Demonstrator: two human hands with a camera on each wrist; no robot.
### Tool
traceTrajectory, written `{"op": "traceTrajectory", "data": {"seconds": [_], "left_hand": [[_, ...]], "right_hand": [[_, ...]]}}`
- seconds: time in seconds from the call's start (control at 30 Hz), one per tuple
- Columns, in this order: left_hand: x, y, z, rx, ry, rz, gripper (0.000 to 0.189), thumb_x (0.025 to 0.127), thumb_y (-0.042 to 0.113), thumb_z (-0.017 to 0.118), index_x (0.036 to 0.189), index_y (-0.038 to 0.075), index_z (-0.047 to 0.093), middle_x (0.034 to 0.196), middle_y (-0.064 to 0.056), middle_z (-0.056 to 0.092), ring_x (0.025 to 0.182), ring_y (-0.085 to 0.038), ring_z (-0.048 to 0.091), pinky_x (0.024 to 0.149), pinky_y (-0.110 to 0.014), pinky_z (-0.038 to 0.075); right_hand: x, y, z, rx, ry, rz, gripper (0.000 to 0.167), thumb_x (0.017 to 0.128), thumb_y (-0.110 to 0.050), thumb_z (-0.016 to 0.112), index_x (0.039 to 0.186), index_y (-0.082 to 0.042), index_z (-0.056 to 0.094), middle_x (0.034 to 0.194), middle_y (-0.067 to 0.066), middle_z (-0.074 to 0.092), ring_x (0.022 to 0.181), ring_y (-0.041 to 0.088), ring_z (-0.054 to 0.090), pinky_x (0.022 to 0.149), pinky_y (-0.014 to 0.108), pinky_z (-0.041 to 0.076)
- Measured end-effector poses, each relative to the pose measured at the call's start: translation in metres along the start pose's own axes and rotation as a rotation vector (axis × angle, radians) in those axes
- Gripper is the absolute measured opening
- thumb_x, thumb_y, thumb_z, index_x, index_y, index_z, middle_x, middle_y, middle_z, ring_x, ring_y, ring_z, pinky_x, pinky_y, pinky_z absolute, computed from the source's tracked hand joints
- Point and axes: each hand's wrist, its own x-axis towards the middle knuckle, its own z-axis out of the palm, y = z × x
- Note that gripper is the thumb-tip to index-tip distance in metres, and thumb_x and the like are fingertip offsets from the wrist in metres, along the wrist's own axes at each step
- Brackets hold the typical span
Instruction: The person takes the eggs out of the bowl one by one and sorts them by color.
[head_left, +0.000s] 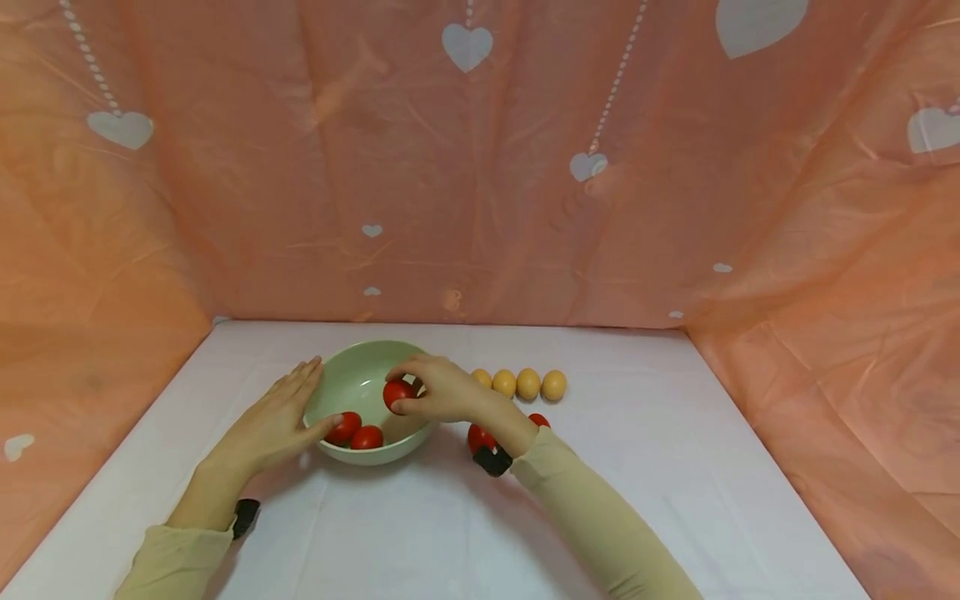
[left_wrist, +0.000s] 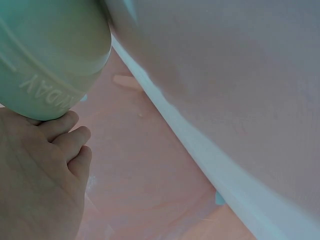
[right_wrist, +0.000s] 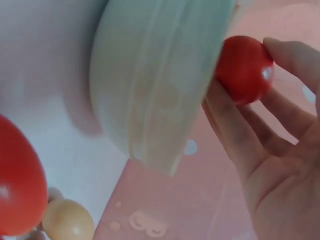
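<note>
A light green bowl (head_left: 375, 456) stands on the white table. My left hand (head_left: 266, 425) rests against its left side, fingers straight along the rim and thumb reaching over the edge. Raised lettering shows on the bowl's outer wall (left_wrist: 50, 55) beside the left hand (left_wrist: 40, 165). Two glossy red eggs lie inside, one (head_left: 344, 429) by the left thumb and another (head_left: 367, 437) close to it. With thumb and fingertips, my right hand (head_left: 442, 390) pinches a third red egg (head_left: 398, 394) over the bowl's right part; the right wrist view shows this egg (right_wrist: 245, 70) at the rim.
Several tan-yellow eggs (head_left: 528, 384) stand in a row right of the bowl. Nearer, a red egg (head_left: 480, 438) and part of another (head_left: 538, 420) show around the right forearm. An orange curtain (head_left: 465, 183) with pale hearts encloses the table's back and sides.
</note>
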Motion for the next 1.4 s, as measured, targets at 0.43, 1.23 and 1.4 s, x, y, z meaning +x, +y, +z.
{"op": "traceTrajectory", "data": {"seconds": [0.43, 1.23, 1.4], "left_hand": [[0.002, -0.003, 0.001, 0.007, 0.006, 0.013, 0.095, 0.099, 0.053, 0.063, 0.157, -0.013, 0.028, 0.165, -0.031, 0.026, 0.151, -0.052, 0.026, 0.123, -0.062, 0.026], [0.002, -0.004, 0.002, -0.004, 0.013, 0.009, 0.095, 0.099, 0.052, 0.064, 0.157, -0.014, 0.028, 0.165, -0.031, 0.026, 0.151, -0.052, 0.026, 0.124, -0.062, 0.024], [0.002, -0.003, 0.003, -0.004, 0.011, 0.012, 0.095, 0.099, 0.053, 0.065, 0.157, -0.013, 0.028, 0.165, -0.031, 0.026, 0.151, -0.052, 0.027, 0.123, -0.062, 0.025]], "right_hand": [[-0.044, 0.008, -0.019, 0.228, 0.317, 0.019, 0.04, 0.095, -0.008, 0.076, 0.132, -0.001, 0.065, 0.131, 0.014, 0.058, 0.108, 0.029, 0.069, 0.081, 0.021, 0.061], [-0.141, 0.062, -0.042, 0.242, 0.587, 0.159, 0.038, 0.087, -0.006, 0.084, 0.122, -0.005, 0.069, 0.123, 0.013, 0.062, 0.101, 0.031, 0.071, 0.083, 0.033, 0.064], [-0.164, 0.074, -0.043, 0.212, 0.579, 0.215, 0.038, 0.088, -0.008, 0.084, 0.122, -0.005, 0.069, 0.125, 0.013, 0.063, 0.101, 0.031, 0.072, 0.083, 0.034, 0.064]]}}
